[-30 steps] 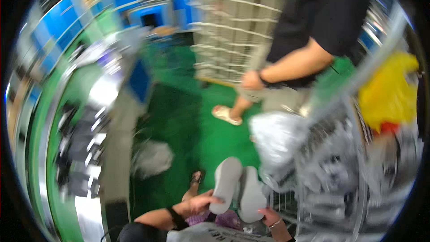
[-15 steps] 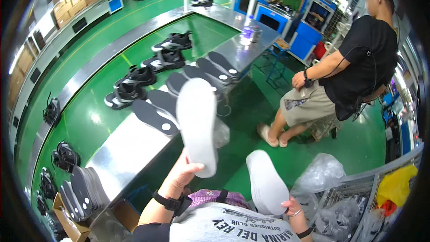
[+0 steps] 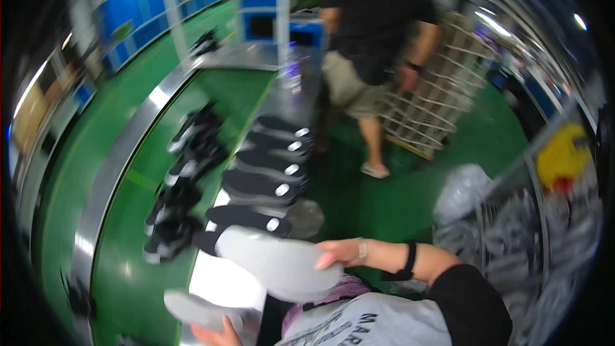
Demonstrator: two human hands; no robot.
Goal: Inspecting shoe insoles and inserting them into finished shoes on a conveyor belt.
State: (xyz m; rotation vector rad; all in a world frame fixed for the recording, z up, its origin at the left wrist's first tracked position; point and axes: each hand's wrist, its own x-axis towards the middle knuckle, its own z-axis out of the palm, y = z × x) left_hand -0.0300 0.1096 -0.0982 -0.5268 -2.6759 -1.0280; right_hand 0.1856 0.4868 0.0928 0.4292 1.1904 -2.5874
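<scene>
Right hand (image 3: 343, 253) grips a smooth grey insole (image 3: 275, 263); left hand (image 3: 211, 335) grasps another insole (image 3: 198, 311), both now lowered over the steel bench (image 3: 218, 279)

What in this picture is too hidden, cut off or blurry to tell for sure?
- Left hand: cut by the head view's lower edge; only fingers under a grey insole show, so its grip is unclear.
- Right hand: the grey insole it holds covers the fingertips.
- Dark shoes on the green belt: motion blur hides their details.
- Standing person: head cut off by the top edge.
- Wire bin contents: blurred grey bundles.
</scene>
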